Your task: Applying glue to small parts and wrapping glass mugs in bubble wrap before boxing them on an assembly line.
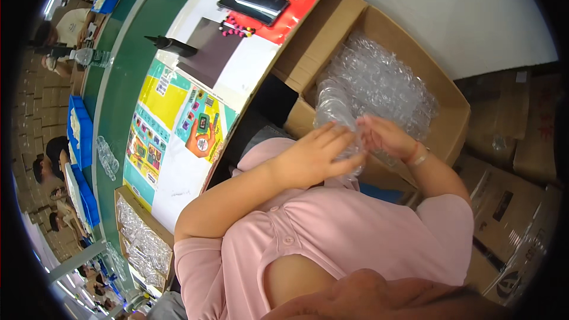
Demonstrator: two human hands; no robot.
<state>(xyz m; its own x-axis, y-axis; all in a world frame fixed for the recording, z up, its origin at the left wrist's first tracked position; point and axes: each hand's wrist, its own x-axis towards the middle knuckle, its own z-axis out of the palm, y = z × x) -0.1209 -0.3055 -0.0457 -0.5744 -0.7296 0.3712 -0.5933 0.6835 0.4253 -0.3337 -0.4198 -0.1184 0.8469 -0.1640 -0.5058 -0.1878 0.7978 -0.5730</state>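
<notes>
A nested stack of clear plastic shells [333,102] stands between my hands at the near edge of an open cardboard box. My left hand [325,149] is closed round the near part of the stack, its fingers over the top. From the other side my right hand [384,136] presses bent fingers against the same stack, with its palm partly hidden. A red cord and a pale band circle the right wrist. Behind the hands, many more clear plastic shells [385,80] fill the cardboard box [444,115].
Left of me is a table with a printed colourful sheet [178,124], a black phone [253,4], a beaded bracelet [237,27] and a black pointed object [172,45]. Another box of clear shells [142,243] sits lower left. Closed cartons [504,207] stand at right. Other people sit beyond the green line [133,41].
</notes>
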